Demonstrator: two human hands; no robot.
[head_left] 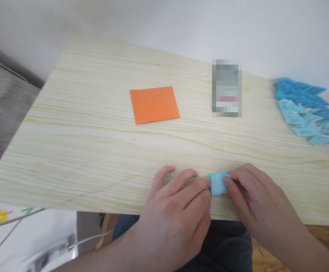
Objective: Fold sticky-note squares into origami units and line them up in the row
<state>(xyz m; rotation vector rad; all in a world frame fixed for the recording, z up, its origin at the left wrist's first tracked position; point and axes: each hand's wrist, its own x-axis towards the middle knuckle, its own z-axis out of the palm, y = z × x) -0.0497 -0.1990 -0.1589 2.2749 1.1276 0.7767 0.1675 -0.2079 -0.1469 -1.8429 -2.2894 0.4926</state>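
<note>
One small, light-blue, roughly rectangular piece of folded paper (219, 185) sits between the two hands, near the front edge of a pale wood-grain tabletop (82, 151). Right hand (263, 196): thumb and forefinger pinch the paper's right side. Left hand (178, 207): fingers bent and loosely spread, forefinger tip at the paper's left edge; thumb partly hidden, cannot tell whether it grips. Beyond the left hand, well apart: flat orange paper rectangle (154, 105). Farther off, ahead of the gap between the hands: grey rectangular object (226, 88), pixelated, identity unclear. Beyond the right hand, off to its right: pointed folded-paper shapes crowded together, darker-blue ones (294, 88) farther, pale-blue ones (296, 113) nearer. Below, between both forearms: dark trousers (229, 241).
</note>
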